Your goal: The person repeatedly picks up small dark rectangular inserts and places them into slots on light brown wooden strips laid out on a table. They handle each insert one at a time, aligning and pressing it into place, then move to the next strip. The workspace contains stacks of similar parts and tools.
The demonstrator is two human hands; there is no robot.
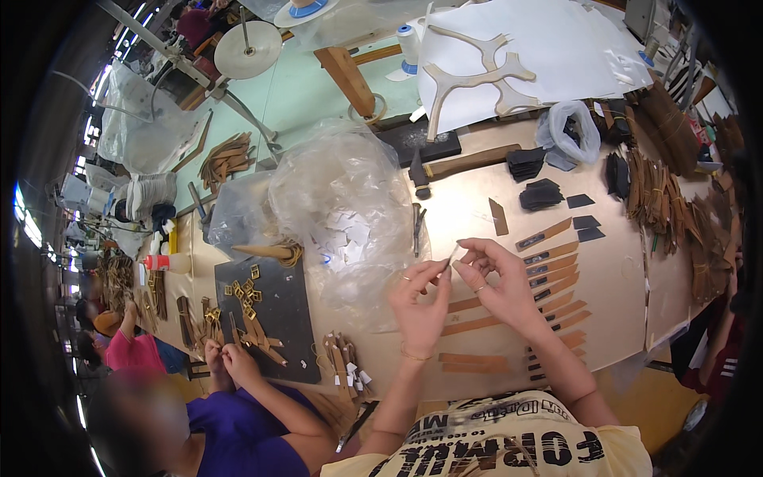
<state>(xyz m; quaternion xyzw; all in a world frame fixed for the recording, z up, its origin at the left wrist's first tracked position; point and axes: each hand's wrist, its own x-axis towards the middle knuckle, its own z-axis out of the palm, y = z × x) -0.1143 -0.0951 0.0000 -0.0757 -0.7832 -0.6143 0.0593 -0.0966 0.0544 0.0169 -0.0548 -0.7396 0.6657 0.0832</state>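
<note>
Above the table, my left hand (419, 306) and my right hand (502, 286) meet, thumbs and forefingers pinching a small thin strip (455, 254), partly pale and partly dark. Its exact kind is hidden by the fingers. Below and right of my hands lies a column of brown leather straps (556, 265), several bearing short black pieces at their left ends. More plain leather straps (475, 362) lie under and between my forearms. A single brown slanted piece (498, 216) rests beyond my right hand, with loose black slanted pieces (586, 228) to its right.
A clear plastic bag (342, 183) holding white scraps (348, 230) spreads left of my hands. Farther back are a hammer (469, 163), black stacks (540, 195) and white sheets (548, 60). At left, a co-worker's hands (228, 360) are near brass buckles (248, 294) on a dark board (278, 326).
</note>
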